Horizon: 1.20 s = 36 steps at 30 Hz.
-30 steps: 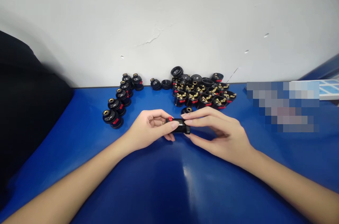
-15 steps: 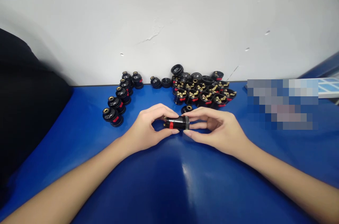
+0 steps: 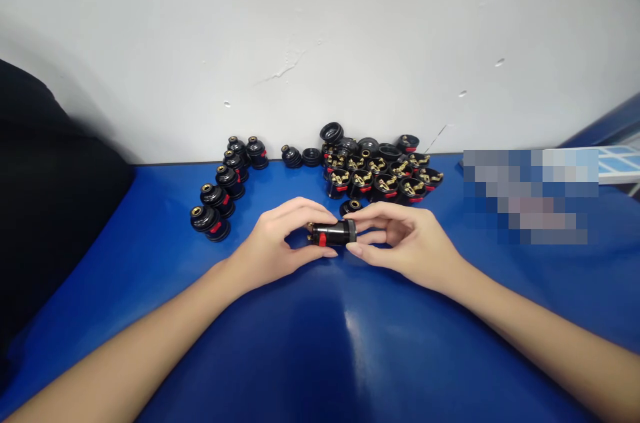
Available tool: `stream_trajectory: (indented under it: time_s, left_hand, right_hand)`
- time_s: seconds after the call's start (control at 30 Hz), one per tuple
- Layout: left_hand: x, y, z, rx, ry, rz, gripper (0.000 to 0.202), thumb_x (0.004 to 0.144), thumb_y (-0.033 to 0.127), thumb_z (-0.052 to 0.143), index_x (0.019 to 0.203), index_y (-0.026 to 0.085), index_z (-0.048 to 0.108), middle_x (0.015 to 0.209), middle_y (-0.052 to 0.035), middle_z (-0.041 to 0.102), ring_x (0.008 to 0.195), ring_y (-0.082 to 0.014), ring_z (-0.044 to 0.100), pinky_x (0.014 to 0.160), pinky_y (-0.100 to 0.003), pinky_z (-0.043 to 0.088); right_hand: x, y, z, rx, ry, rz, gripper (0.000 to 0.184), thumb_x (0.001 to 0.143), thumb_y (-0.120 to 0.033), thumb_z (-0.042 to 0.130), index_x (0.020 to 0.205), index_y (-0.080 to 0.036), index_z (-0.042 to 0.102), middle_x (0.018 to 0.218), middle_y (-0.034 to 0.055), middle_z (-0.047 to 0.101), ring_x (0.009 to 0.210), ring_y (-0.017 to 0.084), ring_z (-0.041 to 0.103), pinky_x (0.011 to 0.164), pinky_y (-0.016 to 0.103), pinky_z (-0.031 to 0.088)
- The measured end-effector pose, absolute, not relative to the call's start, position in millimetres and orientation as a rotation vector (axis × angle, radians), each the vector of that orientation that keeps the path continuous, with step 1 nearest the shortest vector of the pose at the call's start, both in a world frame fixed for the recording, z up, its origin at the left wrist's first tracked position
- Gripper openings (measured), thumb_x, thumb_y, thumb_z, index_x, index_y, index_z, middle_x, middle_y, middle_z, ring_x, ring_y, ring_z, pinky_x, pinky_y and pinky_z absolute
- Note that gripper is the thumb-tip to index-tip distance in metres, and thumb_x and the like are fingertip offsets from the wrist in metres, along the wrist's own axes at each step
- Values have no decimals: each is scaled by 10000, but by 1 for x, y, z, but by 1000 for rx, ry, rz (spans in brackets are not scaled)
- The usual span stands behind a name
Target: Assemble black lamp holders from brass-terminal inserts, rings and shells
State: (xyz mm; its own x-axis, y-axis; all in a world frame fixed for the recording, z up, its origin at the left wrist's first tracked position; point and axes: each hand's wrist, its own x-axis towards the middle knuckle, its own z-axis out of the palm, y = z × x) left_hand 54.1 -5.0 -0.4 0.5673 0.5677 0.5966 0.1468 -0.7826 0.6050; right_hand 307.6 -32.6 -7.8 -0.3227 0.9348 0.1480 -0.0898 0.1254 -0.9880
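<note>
Between left hand point(image 3: 273, 243) and right hand point(image 3: 417, 243), a glossy black, red-tabbed cylinder point(image 3: 336, 233).

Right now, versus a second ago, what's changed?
The black part has rolled about its length: its red tab, then at the far edge, now sits at the near edge. The left hand shifted its thumb from the part's front to that edge; the right hand also holds on; nothing was released. The capped pieces at left and open pieces at right stayed put.
</note>
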Motion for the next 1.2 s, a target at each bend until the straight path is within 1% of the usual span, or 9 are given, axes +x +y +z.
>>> stream_trajectory:
  time_s: [0.17,0.33,0.47,0.53,0.7,0.83,0.93,1.03,1.2]
  left_hand:
    - [54,-9,-3,2014,773,1019,424,838,372,929,1189,181,787,1047,-83,826,859,-175,798,806,-279,691]
    - [59,-14,-2,1636,899,871,455,890,476,864,1165,127,769,725,-34,794,623,-169,780,655,-245,663]
    - [65,-17,7,1541,943,908,514,1010,599,678,1115,116,819,822,-69,824,686,-178,801,719,-281,689]
    - [66,-17,11,1515,971,921,501,1007,592,686,1084,122,842,912,-82,836,737,-188,806,734,-296,695]
    - [62,-15,12,1464,938,907,351,955,454,799,1129,152,842,1055,-92,842,893,-196,805,851,-303,679]
    - [55,-9,6,1370,894,869,548,817,333,936,1313,169,768,1119,-111,832,985,-227,805,901,-350,677]
    - [52,-5,3,1419,846,902,458,746,299,976,1154,158,822,1200,-117,807,1067,-245,793,919,-345,676]
    - [50,-4,2,1609,835,894,278,859,342,887,1066,162,844,1142,-95,823,1005,-217,803,935,-331,664]
    - [48,-6,7,1945,896,843,250,991,370,762,1160,198,828,1044,-56,855,968,-200,798,929,-310,630]
  right_hand:
    - [305,-35,-6,-850,-1522,1250,361,761,-194,971,1097,-228,847,1078,62,841,1041,270,843,975,433,721]
    - [305,-35,-5,-855,-1511,1241,359,759,-187,973,1094,-243,857,1075,57,835,1022,266,842,959,415,727]
    - [306,-35,-6,-854,-1485,1284,368,754,-176,978,1094,-248,856,1075,51,846,999,250,852,954,382,726]
    - [306,-35,-7,-852,-1475,1297,371,750,-169,980,1090,-251,855,1076,46,849,995,244,854,952,368,724]
    - [308,-34,-7,-862,-1456,1327,381,759,-171,977,1108,-260,854,1074,40,856,999,238,856,942,341,722]
    - [309,-34,-6,-878,-1437,1345,362,764,-188,975,1097,-263,855,1054,40,864,968,234,861,907,325,727]
    - [310,-34,-6,-902,-1446,1356,350,774,-214,971,1100,-257,850,1046,54,871,956,237,861,885,321,726]
    - [310,-34,-5,-929,-1460,1352,332,782,-244,968,1091,-247,846,1033,68,872,944,240,860,846,310,725]
    - [311,-32,-4,-926,-1461,1352,345,780,-249,971,1101,-246,844,1040,70,871,948,232,857,836,297,717]
